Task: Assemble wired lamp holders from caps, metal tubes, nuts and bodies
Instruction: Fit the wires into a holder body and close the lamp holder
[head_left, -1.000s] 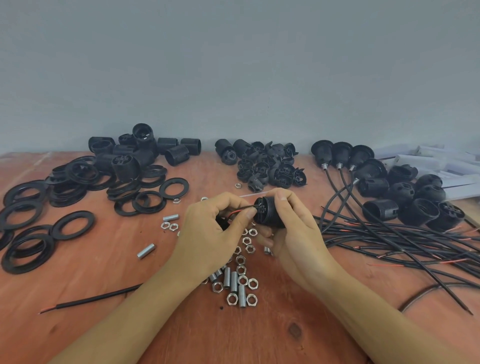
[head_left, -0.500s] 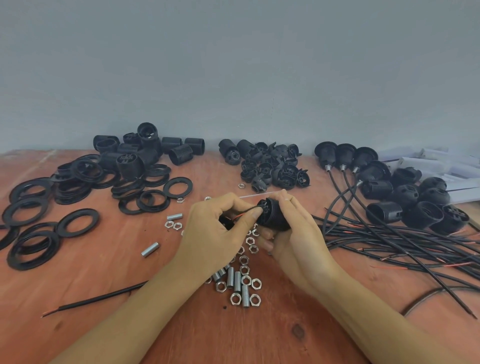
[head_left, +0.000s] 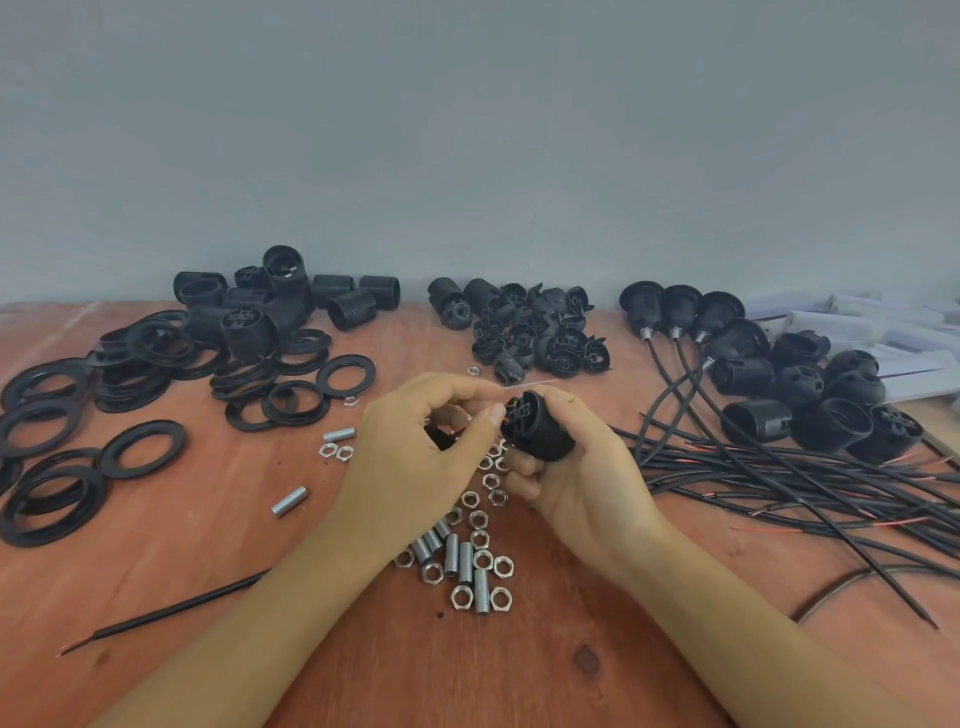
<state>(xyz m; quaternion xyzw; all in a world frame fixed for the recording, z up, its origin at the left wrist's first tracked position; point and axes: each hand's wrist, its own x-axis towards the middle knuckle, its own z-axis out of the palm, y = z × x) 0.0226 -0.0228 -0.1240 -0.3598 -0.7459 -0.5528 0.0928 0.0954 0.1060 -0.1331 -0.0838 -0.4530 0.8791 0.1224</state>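
My right hand (head_left: 576, 478) grips a black threaded lamp holder body (head_left: 540, 428), its slotted end turned left. My left hand (head_left: 415, 457) pinches thin red wire ends (head_left: 460, 431) against that end, with a black cap part (head_left: 439, 436) half hidden under its fingers. A black cable (head_left: 166, 613) runs from below my left forearm toward the table's left front. Silver nuts and threaded metal tubes (head_left: 467, 561) lie scattered under and in front of both hands.
Black rings (head_left: 140, 449) and threaded bodies (head_left: 291, 306) fill the left and back left of the wooden table (head_left: 182, 525). Caps (head_left: 530, 338) sit at back centre. Wired assembled holders (head_left: 675, 312), loose bodies and a cable bundle (head_left: 810, 478) occupy the right. White boxes (head_left: 883, 332) lie far right.
Both hands stay together at the table's middle; the body has tilted slightly in my right hand while my left fingers keep working the wire ends at its end.
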